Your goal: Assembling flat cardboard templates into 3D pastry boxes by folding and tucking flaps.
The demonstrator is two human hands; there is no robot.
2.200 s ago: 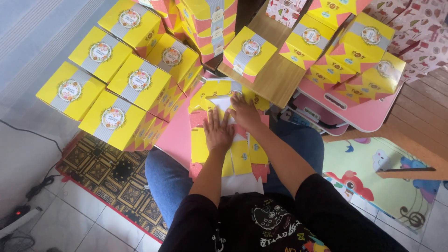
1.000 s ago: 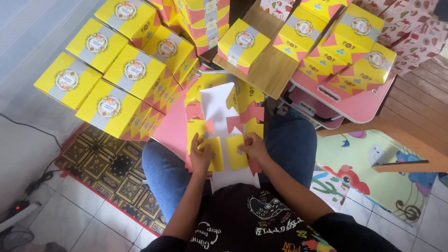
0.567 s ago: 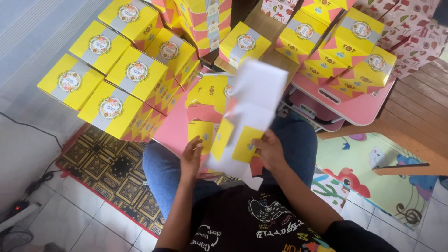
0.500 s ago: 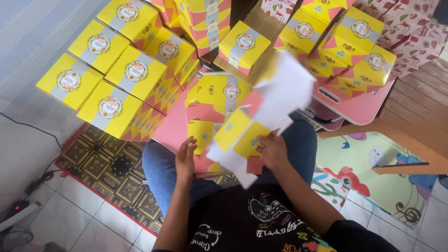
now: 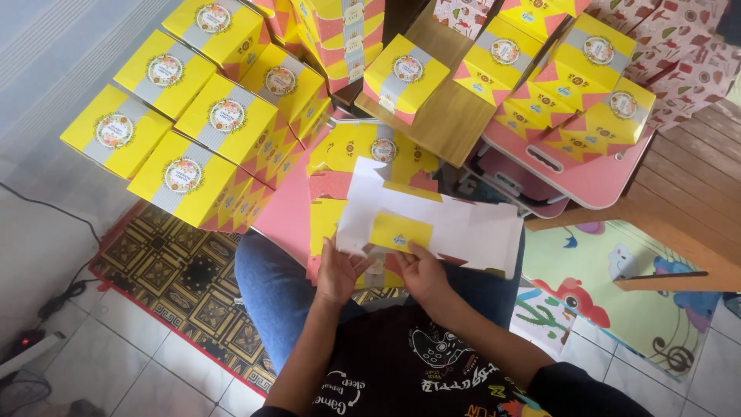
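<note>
I hold a flat, unfolded cardboard box blank (image 5: 455, 228) above my lap, its white inner side up and a yellow flap folded over near the middle. My left hand (image 5: 337, 270) grips its near left edge. My right hand (image 5: 421, 272) grips the near edge just right of that, thumb on the yellow flap. Under the blank lies a stack of flat yellow and pink box blanks (image 5: 363, 158) on a pink surface.
Several assembled yellow boxes (image 5: 204, 127) stand in rows at the left, more (image 5: 575, 73) on a pink folding table (image 5: 610, 181) at the right and on a wooden board (image 5: 448, 127). A patterned mat (image 5: 181, 282), cables (image 5: 46, 301) and tiled floor lie at the lower left.
I lifted one blank off the stack with both hands, flipped it white side up and swung it right. It now lies lower and flatter over my lap.
</note>
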